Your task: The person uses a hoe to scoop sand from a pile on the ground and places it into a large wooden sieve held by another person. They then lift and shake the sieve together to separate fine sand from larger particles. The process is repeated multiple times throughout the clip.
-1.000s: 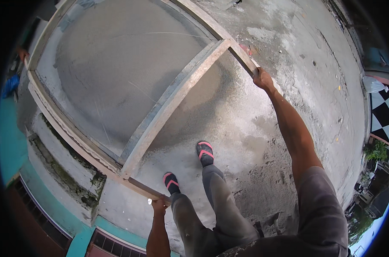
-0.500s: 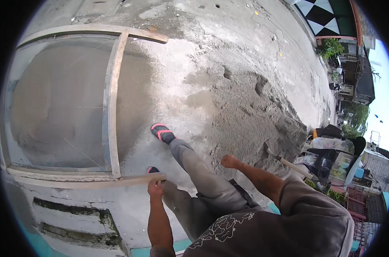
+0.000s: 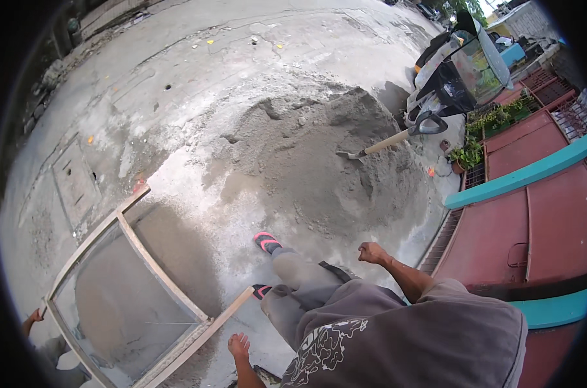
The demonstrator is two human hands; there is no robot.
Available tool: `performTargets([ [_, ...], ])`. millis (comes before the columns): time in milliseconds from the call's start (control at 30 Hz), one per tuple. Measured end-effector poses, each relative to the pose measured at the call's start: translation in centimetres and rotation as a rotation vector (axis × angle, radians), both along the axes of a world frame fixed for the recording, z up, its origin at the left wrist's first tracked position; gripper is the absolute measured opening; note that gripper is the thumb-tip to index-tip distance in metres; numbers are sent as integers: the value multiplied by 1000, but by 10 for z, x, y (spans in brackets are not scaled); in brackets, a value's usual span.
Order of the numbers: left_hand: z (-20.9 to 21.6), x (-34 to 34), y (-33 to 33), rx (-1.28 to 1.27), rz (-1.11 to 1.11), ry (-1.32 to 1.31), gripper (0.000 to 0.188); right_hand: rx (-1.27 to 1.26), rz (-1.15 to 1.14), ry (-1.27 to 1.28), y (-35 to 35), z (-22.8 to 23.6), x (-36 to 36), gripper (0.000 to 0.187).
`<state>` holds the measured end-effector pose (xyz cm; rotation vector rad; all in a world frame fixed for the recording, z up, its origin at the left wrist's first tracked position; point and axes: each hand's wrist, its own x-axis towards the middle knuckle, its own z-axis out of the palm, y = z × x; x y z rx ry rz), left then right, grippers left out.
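From afar, I see the bare left hand (image 3: pixel 239 345) released, fingers spread, near the pale, rectangular wood-framed mesh screen (image 3: pixel 135 291), left of the grey trousers (image 3: pixel 301 268). I see the bare right hand (image 3: pixel 373 253) loosely clenched. 1 co-worker's hand (image 3: pixel 32 318) is at the screen's far corner.

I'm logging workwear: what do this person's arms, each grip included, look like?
The left grip and right grip are bare hands without gloves. The right forearm is uncovered up to the short sleeve of a dark grey shirt with a white outline graphic. The visible left forearm is uncovered too.
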<state>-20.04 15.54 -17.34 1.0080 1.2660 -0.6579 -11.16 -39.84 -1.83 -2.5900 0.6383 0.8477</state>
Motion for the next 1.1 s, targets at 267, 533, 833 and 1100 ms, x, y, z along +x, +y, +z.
performTargets([
  [267,55,-3,-40,14,-107,-65,28,-479,-54,-982,-150,230,114,16],
  [533,79,39,-131,97,-69,-229,26,-605,123,-916,-304,255,198,49],
  [833,136,-21,-261,213,-248,-346,25,-263,416,-439,-232,238,160,28],
  [1100,131,-31,-280,48,-553,-17,23,186,372,-245,-161,204,96,37],
])
